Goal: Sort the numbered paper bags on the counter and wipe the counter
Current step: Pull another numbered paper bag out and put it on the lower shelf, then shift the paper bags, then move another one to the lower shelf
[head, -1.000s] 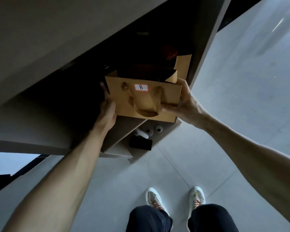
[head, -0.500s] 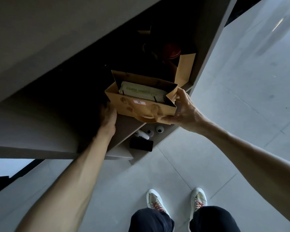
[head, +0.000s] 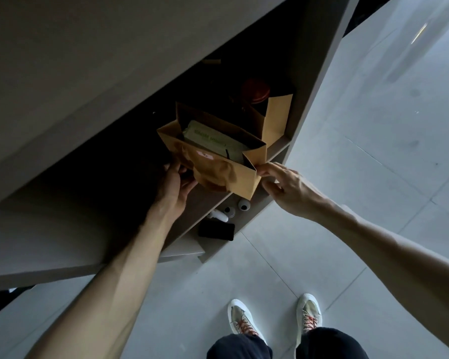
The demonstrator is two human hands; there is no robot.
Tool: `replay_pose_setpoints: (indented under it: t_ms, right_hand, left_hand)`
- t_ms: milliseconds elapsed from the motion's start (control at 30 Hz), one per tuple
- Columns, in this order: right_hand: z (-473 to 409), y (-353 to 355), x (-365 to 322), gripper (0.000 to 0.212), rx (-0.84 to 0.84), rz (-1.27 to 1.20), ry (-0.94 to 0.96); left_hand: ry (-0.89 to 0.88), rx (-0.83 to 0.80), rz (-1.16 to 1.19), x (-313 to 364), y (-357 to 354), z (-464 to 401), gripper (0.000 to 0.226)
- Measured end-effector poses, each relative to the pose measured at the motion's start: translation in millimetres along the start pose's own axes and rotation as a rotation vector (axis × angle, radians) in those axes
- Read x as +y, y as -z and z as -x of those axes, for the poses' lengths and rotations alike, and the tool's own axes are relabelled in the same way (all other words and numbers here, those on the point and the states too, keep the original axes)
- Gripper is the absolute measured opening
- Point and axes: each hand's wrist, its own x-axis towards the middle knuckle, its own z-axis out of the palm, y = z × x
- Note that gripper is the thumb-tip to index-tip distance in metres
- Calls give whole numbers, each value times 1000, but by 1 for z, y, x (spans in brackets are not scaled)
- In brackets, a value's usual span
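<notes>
A brown paper bag (head: pixel 240 177) with a white number label and a paper handle stands on the shelf (head: pixel 205 203) under the grey counter (head: pixel 88 63). Its open top faces me and shows a pale green packet (head: pixel 210 141) inside. My left hand (head: pixel 175 183) holds the bag's lower left side, partly in shadow. My right hand (head: pixel 283 185) pinches the bag's front right corner with fingertips and thumb. A second brown paper bag (head: pixel 278 117) stands behind it at the shelf's right end.
A red round object (head: pixel 255 90) sits in the dark at the back of the shelf. On the lower shelf lie a white bottle (head: pixel 219 215), two small round pieces (head: pixel 244 204) and a black flat device (head: pixel 216 230). Grey floor tiles and my shoes (head: pixel 309 313) are below.
The bag has tipped from front-facing to top-open and moved down onto the shelf. My right hand slid from its side to its front corner; my left hand shifted under its left edge.
</notes>
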Motion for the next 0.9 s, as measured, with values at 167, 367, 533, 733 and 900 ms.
replay_pose_setpoints:
  t_ms: [167,367,533,733,900]
  right_hand:
    - [-25,4,3,33,-2,60,11]
    - [-44,9,2,46,-102,133,18]
    - [-49,8,-4,44,-106,120,31]
    - [-15,39,-35,18,83,15,87]
    - [23,90,-83,22,165,46,173]
  left_hand:
    - [-39,-55,-3,24,-17,-21,41]
    - [-101,-130,-58,42,-29,-34,32]
    - [-126,-179,-81,43,-26,-34,49]
    - [-260,12,-209,42,-11,15,34]
    - [-405,-12,-370,59,-14,93,19]
